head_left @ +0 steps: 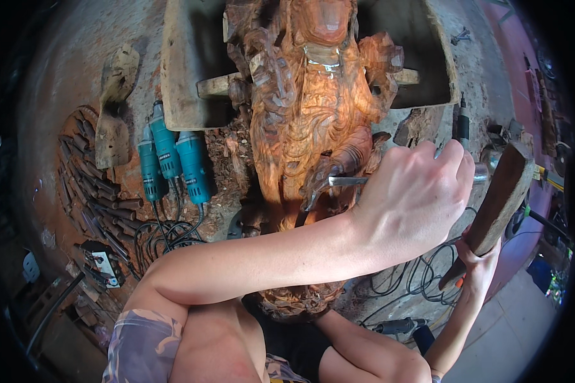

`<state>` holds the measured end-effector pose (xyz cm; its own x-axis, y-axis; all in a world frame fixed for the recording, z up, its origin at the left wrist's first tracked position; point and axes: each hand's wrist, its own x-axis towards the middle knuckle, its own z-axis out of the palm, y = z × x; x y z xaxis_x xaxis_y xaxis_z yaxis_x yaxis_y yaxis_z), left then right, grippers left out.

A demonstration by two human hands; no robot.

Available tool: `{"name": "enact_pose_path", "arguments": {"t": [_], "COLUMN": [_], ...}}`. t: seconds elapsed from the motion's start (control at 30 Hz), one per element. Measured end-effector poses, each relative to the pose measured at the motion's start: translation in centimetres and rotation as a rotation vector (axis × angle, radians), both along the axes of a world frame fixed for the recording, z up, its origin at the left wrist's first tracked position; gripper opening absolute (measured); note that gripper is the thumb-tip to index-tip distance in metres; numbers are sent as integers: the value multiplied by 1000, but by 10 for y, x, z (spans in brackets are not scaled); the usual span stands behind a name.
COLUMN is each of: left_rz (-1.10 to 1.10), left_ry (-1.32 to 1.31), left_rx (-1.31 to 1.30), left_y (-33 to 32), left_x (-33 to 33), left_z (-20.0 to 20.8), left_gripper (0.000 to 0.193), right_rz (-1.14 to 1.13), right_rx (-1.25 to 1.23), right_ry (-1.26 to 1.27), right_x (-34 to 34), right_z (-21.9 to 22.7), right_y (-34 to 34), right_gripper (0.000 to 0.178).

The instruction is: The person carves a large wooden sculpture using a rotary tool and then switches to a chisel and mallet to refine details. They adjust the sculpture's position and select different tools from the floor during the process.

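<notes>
The left hand's (421,185) grip is closed around a chisel (346,181), the right hand's (482,258) around a wooden mallet (501,195). Teal die grinders (195,167) lie on a dusty, stained surface (485,83); pale tiles (501,319) show beyond.

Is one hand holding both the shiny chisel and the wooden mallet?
No, the left hand grips the chisel, while the right hand grips the wooden mallet.

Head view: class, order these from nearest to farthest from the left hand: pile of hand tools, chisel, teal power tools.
1. Chisel, gripped in the left hand.
2. Teal power tools, left of the carved figure.
3. Pile of hand tools, farther left.
</notes>
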<state>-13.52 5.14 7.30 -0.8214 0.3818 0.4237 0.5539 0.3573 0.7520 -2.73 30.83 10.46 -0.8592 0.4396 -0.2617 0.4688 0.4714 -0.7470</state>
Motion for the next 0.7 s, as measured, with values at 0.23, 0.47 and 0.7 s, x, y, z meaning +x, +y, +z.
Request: {"name": "enact_pose_path", "arguments": {"t": [0.23, 0.47, 0.7], "left_rz": [-5, -461, -822], "left_ry": [-41, -37, 386], "left_rx": [18, -53, 57], "left_y": [-9, -29, -83], "left_x": [-6, 56, 95], "left_z": [8, 32, 28], "left_gripper": [29, 23, 26], "right_rz": [112, -142, -58], "right_rx": [54, -105, -179], "right_ry": [-60, 11, 35], "right_x": [-5, 24, 130], "right_z": [4, 22, 45], "right_y": [-5, -15, -37], "right_gripper": [49, 62, 76]}}
